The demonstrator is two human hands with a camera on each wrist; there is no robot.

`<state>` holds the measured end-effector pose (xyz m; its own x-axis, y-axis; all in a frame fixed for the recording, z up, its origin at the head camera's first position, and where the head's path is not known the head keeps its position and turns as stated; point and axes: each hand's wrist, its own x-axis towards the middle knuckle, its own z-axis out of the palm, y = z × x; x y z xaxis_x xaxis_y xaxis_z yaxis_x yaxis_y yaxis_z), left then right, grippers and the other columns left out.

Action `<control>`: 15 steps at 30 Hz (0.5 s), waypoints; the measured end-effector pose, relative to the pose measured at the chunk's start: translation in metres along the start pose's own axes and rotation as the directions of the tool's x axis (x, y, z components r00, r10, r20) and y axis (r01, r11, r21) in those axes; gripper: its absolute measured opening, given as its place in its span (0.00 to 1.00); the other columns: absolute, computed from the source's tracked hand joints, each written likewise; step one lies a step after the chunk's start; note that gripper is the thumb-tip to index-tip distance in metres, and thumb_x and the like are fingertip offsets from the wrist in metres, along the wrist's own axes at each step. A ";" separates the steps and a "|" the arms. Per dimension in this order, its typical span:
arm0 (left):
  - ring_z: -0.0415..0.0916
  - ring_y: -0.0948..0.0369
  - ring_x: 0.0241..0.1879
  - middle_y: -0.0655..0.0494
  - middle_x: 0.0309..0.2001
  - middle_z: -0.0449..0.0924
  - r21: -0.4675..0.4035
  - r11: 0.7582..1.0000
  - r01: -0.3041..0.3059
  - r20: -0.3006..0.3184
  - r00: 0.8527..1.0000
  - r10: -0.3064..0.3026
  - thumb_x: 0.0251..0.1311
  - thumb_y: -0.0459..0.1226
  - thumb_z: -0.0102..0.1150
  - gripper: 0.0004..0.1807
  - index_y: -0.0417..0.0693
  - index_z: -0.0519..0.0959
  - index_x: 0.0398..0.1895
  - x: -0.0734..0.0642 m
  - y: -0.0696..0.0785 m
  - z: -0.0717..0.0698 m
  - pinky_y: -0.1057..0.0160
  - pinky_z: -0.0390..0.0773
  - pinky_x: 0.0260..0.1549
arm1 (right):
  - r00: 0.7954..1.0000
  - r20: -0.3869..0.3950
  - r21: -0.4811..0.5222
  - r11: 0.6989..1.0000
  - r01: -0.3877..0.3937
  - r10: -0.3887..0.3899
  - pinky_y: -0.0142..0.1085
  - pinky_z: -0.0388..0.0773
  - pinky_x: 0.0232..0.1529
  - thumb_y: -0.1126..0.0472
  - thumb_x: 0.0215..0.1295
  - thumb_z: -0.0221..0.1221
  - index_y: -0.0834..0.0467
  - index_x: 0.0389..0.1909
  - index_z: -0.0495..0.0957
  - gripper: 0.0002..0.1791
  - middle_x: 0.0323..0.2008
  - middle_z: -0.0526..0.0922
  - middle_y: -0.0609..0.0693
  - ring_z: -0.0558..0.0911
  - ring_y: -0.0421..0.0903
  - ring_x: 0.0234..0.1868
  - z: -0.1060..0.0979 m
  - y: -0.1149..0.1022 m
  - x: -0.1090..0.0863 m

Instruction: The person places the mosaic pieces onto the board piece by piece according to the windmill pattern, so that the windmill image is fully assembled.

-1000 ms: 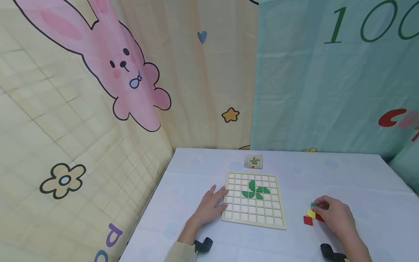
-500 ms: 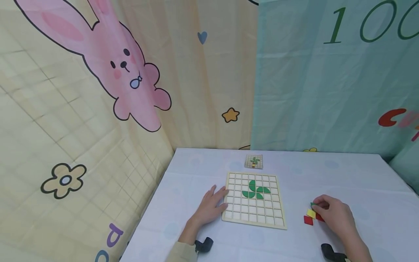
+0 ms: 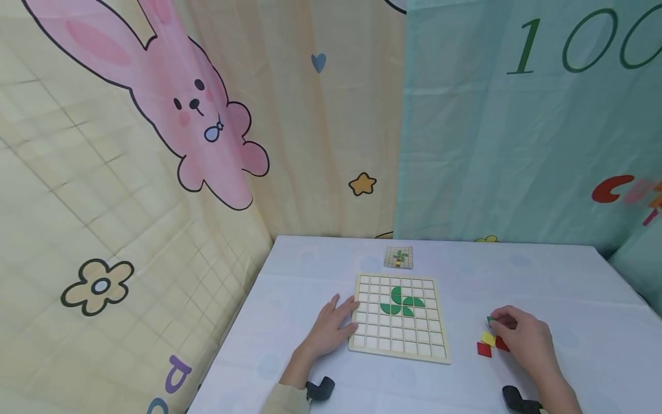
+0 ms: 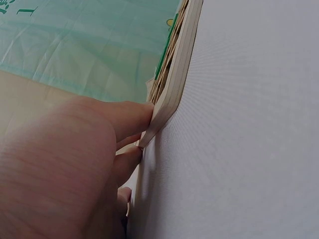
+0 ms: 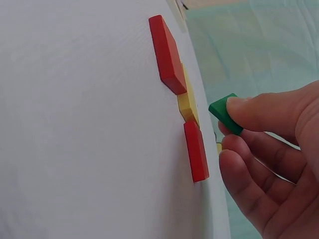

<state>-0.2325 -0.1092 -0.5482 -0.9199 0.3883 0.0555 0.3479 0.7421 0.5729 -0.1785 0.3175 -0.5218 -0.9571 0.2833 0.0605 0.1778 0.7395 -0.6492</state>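
Note:
My right hand (image 3: 524,339) pinches a small green tile (image 5: 224,114) between thumb and fingers, raised off the table in the right wrist view. Close by lie two red square tiles (image 5: 167,55) with a yellow tile (image 5: 187,102) between them. On the left, my left hand (image 3: 327,328) rests with fairly straight fingers against the left edge of a pale wooden grid board (image 3: 398,347). Its thumb and fingertips touch the board's side in the left wrist view. Several green curved-edge tiles (image 3: 396,295) form a pinwheel on the board's upper middle squares.
Behind the board lies a small pattern card (image 3: 399,257) printted with a green pinwheel on a grid. A white cloth covers the table (image 3: 310,270). Printed curtains (image 3: 331,132) hang at the back and left. Black straps or mounts (image 3: 320,389) sit at both wrists.
In my right hand, the green tile has tilted and shifted slightly left and up. The head view has moved a little. My left hand stays at the board's edge.

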 end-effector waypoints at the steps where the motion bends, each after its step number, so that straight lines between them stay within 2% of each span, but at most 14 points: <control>1: 0.39 0.50 0.79 0.61 0.77 0.59 -0.002 1.000 0.000 0.001 1.000 0.000 0.72 0.49 0.52 0.30 0.59 0.66 0.75 0.000 0.000 0.000 0.43 0.42 0.75 | 1.000 -0.001 0.002 1.000 0.002 -0.002 0.35 0.82 0.27 0.63 0.61 0.68 0.63 0.47 0.80 0.15 0.35 0.83 0.55 0.78 0.52 0.35 0.000 0.000 0.000; 7: 0.39 0.50 0.79 0.62 0.77 0.59 -0.002 1.000 0.006 0.005 1.000 -0.006 0.72 0.49 0.53 0.30 0.59 0.66 0.75 0.000 -0.001 0.001 0.43 0.42 0.75 | 1.000 -0.007 0.000 1.000 0.024 -0.024 0.35 0.83 0.27 0.64 0.63 0.67 0.63 0.56 0.78 0.21 0.39 0.83 0.60 0.79 0.53 0.37 0.003 -0.001 -0.002; 15: 0.38 0.51 0.79 0.62 0.77 0.58 0.006 1.000 -0.003 0.004 1.000 0.003 0.72 0.50 0.52 0.30 0.60 0.66 0.76 0.001 -0.001 0.001 0.43 0.42 0.75 | 0.999 -0.033 -0.014 0.999 0.038 -0.039 0.32 0.80 0.24 0.65 0.63 0.67 0.62 0.57 0.79 0.21 0.38 0.83 0.58 0.78 0.52 0.35 0.008 -0.007 -0.004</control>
<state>-0.2332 -0.1093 -0.5495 -0.9182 0.3925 0.0537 0.3514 0.7442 0.5680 -0.1779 0.3065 -0.5238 -0.9553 0.2743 0.1102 0.1444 0.7581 -0.6359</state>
